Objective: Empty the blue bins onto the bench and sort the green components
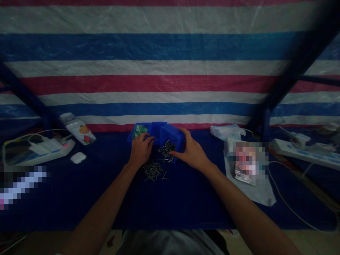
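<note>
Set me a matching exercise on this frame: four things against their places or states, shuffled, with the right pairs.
1. Right hand
2. Left hand
3. Fruit-printed bottle
4. Pile of thin metal pieces

A. Heaped on the blue tabletop
B. Nearest the bin with green contents
C. Beyond a small white case
D. Gripping a tilted blue bin

Pairs: 1-D, 2-B, 3-C, 4-A

Bottle [80, 130] near white power strip [50, 157]

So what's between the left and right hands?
Head view: the tipped blue box, held by the right hand, with loose nails at its mouth. Another nail pile lies lower in the picture.
</note>
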The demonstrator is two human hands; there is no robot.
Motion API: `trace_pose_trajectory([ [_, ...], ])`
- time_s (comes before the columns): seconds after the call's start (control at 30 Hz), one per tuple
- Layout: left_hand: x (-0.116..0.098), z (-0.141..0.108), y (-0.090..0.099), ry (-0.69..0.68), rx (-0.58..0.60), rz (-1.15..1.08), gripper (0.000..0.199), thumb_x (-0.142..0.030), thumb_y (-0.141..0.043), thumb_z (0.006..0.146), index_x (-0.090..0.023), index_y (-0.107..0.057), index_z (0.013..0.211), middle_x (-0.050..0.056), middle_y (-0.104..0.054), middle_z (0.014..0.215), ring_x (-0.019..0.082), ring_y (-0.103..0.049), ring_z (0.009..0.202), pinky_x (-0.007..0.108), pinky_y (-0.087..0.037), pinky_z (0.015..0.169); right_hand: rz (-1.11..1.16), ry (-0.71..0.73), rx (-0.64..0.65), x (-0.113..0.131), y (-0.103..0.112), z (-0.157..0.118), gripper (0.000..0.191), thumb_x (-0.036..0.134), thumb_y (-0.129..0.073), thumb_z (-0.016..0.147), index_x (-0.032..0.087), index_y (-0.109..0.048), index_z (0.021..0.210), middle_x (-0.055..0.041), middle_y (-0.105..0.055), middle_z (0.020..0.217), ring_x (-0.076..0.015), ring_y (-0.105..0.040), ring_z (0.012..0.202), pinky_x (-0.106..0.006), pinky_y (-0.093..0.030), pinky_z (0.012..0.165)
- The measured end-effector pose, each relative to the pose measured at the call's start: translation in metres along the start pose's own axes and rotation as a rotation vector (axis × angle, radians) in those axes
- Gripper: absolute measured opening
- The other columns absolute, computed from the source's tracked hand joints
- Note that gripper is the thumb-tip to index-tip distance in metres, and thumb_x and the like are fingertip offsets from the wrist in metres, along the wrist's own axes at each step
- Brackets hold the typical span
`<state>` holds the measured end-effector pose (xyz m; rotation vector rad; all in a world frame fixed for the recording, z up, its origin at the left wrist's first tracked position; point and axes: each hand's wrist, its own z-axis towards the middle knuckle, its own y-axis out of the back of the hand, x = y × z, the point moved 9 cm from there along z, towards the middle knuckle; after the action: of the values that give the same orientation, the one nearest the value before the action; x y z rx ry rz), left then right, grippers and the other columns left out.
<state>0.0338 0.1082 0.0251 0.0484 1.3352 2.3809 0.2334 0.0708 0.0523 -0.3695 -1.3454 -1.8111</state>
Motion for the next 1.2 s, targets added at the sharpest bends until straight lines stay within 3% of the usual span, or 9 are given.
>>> trace_pose_trajectory([
  [0.13, 0.001, 0.000, -0.001, -0.002, 0.002, 0.005, 0.025, -0.030, -0.050, 0.094, -0.025, -0.067, 0.112, 0.009, -0.059, 0.119, 0.027, -0.056, 0.103, 0.044, -0.043, 0.090, 0.014, -0.025, 0.008, 0.000, -0.003, -0.002, 0.101, 0.055, -0.071, 0.068, 0.022, -0.019, 0.148, -0.0186, -0.048, 0.136, -0.0362, -0.057, 0.113, -0.051, -0.048, 0.089],
  [0.37, 0.001, 0.000, -0.001, 0.000, 0.004, 0.008, 0.025, -0.028, -0.051, 0.094, -0.025, -0.067, 0.112, 0.009, -0.059, 0.119, 0.027, -0.056, 0.104, 0.044, -0.044, 0.089, 0.061, -0.118, 0.052, -0.010, -0.008, -0.002, 0.100, 0.062, -0.066, 0.072, 0.019, -0.016, 0.147, -0.0192, -0.058, 0.123, -0.0338, -0.063, 0.101, -0.049, -0.050, 0.083],
  [0.6, 0.000, 0.000, 0.000, -0.002, 0.000, 0.001, 0.024, -0.029, -0.051, 0.094, -0.024, -0.068, 0.111, 0.009, -0.059, 0.118, 0.027, -0.056, 0.105, 0.044, -0.045, 0.090, 0.024, -0.146, 0.084, -0.015, -0.012, -0.001, 0.067, 0.064, -0.062, 0.075, 0.017, -0.046, 0.120, -0.0136, -0.066, 0.098, -0.0286, -0.065, 0.084, -0.042, -0.050, 0.070],
  [0.83, 0.000, 0.000, 0.000, -0.004, 0.002, -0.005, 0.025, -0.030, -0.050, 0.094, -0.025, -0.068, 0.111, 0.009, -0.059, 0.119, 0.027, -0.057, 0.105, 0.045, -0.044, 0.090, -0.005, -0.112, 0.069, -0.007, -0.009, -0.003, 0.067, 0.064, -0.062, 0.075, 0.017, -0.045, 0.120, -0.0108, -0.066, 0.089, -0.0259, -0.064, 0.076, -0.036, -0.047, 0.064],
  [1.2, 0.001, 0.000, -0.001, -0.006, -0.003, 0.005, 0.024, -0.029, -0.051, 0.094, -0.025, -0.067, 0.111, 0.009, -0.059, 0.120, 0.027, -0.056, 0.104, 0.044, -0.044, 0.089, -0.032, -0.081, 0.054, 0.002, -0.008, -0.004, 0.069, 0.061, -0.061, 0.077, 0.016, -0.043, 0.126, -0.0107, -0.067, 0.087, -0.0260, -0.065, 0.074, -0.037, -0.047, 0.063],
])
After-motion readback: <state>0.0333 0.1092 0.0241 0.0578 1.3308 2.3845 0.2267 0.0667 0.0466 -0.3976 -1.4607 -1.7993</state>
